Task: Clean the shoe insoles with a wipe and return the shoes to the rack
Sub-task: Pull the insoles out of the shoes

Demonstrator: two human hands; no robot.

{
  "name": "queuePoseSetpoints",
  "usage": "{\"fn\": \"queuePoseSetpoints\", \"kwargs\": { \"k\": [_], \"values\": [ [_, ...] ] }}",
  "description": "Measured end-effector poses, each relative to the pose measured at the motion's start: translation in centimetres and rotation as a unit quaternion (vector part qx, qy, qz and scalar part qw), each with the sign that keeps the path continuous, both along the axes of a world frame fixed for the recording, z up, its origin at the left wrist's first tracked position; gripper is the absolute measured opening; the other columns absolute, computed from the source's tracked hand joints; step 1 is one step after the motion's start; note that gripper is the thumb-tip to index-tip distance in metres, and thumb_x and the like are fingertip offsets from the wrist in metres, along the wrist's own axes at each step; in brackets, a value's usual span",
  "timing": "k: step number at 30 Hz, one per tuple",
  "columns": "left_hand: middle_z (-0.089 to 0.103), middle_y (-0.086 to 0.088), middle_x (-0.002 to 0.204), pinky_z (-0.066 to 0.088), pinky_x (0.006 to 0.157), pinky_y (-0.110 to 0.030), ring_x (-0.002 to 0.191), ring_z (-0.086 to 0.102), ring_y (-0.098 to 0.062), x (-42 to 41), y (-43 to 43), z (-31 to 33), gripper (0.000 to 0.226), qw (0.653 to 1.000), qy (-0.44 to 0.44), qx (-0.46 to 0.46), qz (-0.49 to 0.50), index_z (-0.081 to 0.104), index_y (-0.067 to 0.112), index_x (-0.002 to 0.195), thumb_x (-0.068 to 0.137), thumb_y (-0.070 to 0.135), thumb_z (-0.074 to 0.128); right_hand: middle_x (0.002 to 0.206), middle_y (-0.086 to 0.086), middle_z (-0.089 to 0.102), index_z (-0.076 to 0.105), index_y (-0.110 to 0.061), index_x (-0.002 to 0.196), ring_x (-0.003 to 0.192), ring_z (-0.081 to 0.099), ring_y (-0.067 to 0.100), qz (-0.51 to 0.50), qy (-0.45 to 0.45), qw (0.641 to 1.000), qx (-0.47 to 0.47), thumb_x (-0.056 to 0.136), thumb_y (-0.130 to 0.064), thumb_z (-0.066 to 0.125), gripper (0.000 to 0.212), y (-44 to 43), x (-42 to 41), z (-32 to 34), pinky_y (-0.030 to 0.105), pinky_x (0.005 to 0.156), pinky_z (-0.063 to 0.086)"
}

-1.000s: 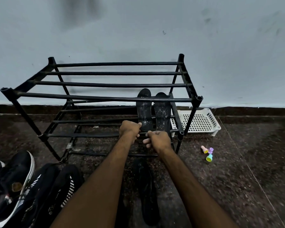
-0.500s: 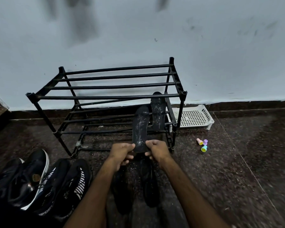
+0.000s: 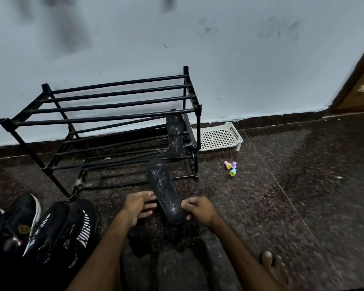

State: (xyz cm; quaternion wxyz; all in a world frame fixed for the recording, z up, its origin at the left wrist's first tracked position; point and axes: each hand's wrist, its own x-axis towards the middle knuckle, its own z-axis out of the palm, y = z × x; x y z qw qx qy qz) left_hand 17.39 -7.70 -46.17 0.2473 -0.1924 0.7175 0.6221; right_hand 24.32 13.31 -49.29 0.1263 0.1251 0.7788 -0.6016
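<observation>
A black insole (image 3: pixel 163 189) flecked with white dust hangs over the floor in front of the black metal rack (image 3: pixel 105 122). My right hand (image 3: pixel 200 208) pinches its heel end. My left hand (image 3: pixel 138 204) lies against its left edge with the fingers stretched out. A second dusty insole (image 3: pixel 174 133) leans on the rack's middle shelf at the right end. Two dark shoes (image 3: pixel 156 234) lie on the floor beneath my hands. No wipe shows anywhere.
Several black sneakers (image 3: pixel 51 229) are bunched at the lower left. A white perforated tray (image 3: pixel 219 137) sits by the wall right of the rack. Three small pastel caps (image 3: pixel 230 168) lie on the dark stone floor. A bare foot (image 3: pixel 275 267) shows at the lower right, a wooden door (image 3: pixel 361 85) at far right.
Both hands have drawn one insole off the rack's middle shelf toward me, down over the floor. The other insole stays on the shelf. The view has pulled back and swung right.
</observation>
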Motion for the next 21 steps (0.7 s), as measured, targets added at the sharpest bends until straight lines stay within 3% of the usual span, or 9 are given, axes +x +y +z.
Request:
{"fn": "queuePoseSetpoints", "kwargs": {
  "k": [5, 9, 14, 17, 21],
  "values": [
    [0.075, -0.002, 0.096, 0.055, 0.061, -0.029, 0.086, 0.070, -0.019, 0.7, 3.7, -2.7, 0.016, 0.998, -0.043, -0.014, -0.042, 0.069, 0.011, 0.110, 0.100, 0.016, 0.057, 0.071, 0.008, 0.068, 0.071, -0.017, 0.084, 0.056, 0.060, 0.015, -0.004, -0.062, 0.998, 0.020, 0.094, -0.019, 0.066, 0.011, 3.7, 2.8, -2.5, 0.025, 0.056, 0.049],
    [0.076, -0.002, 0.099, 0.056, 0.064, -0.030, 0.089, 0.071, -0.020, 1.0, 6.9, -5.3, 0.021, 0.991, -0.072, -0.027, -0.113, 0.068, 0.009, 0.116, 0.101, 0.013, 0.054, 0.081, 0.020, 0.071, 0.070, -0.017, 0.081, 0.058, 0.059, 0.016, -0.043, -0.119, 0.991, 0.046, 0.093, -0.018, 0.068, 0.012, 6.8, 4.8, -4.9, 0.029, 0.060, 0.048],
    [0.075, -0.001, 0.105, 0.058, 0.066, -0.032, 0.098, 0.069, -0.022, 0.9, 9.1, -7.6, 0.026, 0.975, -0.115, -0.036, -0.186, 0.064, 0.009, 0.122, 0.104, 0.018, 0.047, 0.082, 0.010, 0.074, 0.070, -0.019, 0.073, 0.054, 0.059, 0.009, -0.072, -0.166, 0.979, 0.089, 0.093, -0.018, 0.068, 0.020, 8.5, 5.5, -7.8, 0.023, 0.057, 0.049],
    [0.074, -0.002, 0.110, 0.058, 0.065, -0.033, 0.100, 0.069, -0.023, 0.7, 9.8, -8.4, 0.028, 0.969, -0.134, -0.037, -0.202, 0.062, 0.009, 0.124, 0.105, 0.023, 0.047, 0.068, -0.006, 0.068, 0.065, -0.023, 0.066, 0.057, 0.057, 0.004, -0.064, -0.182, 0.972, 0.137, 0.094, -0.022, 0.066, 0.028, 8.4, 4.8, -8.9, 0.022, 0.061, 0.049],
    [0.072, -0.002, 0.112, 0.055, 0.066, -0.032, 0.097, 0.067, -0.023, 0.4, 10.0, -9.1, 0.027, 0.967, -0.126, -0.068, -0.211, 0.060, 0.010, 0.124, 0.105, 0.023, 0.045, 0.061, -0.008, 0.061, 0.061, -0.022, 0.066, 0.052, 0.055, 0.002, -0.062, -0.200, 0.964, 0.166, 0.097, -0.021, 0.061, 0.031, 7.1, 3.6, -9.5, 0.013, 0.049, 0.044]
  ]
}}
